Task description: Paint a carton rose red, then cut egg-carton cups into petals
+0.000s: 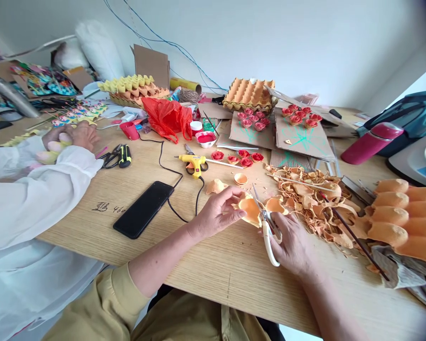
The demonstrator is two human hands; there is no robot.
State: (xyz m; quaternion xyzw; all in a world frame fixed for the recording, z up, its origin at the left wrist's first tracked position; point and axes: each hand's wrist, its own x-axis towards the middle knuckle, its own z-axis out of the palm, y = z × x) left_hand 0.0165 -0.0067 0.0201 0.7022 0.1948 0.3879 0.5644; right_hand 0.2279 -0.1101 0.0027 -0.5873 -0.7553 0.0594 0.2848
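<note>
Between the fingers and thumb of my left hand (220, 211) is a torn orange egg-carton cup (249, 210). My right hand (294, 241) grips white-handled scissors (266, 222), whose blades point away from me and lie against the cup's right side. Another orange carton piece (276, 204) is just beyond the scissors, close to my right fingers. Behind my left hand lie a loose carton piece (216, 186) and a small round cup (240, 178). Several red paper roses (246, 162) stand farther back.
Carton scraps (315, 203) pile up on the right beside an egg carton (390, 213). A yellow glue gun (194, 163) with a trailing cord and a black phone (144, 208) lie left. Red paint (206, 138) stands behind. At far left are a co-worker's hands (81, 136).
</note>
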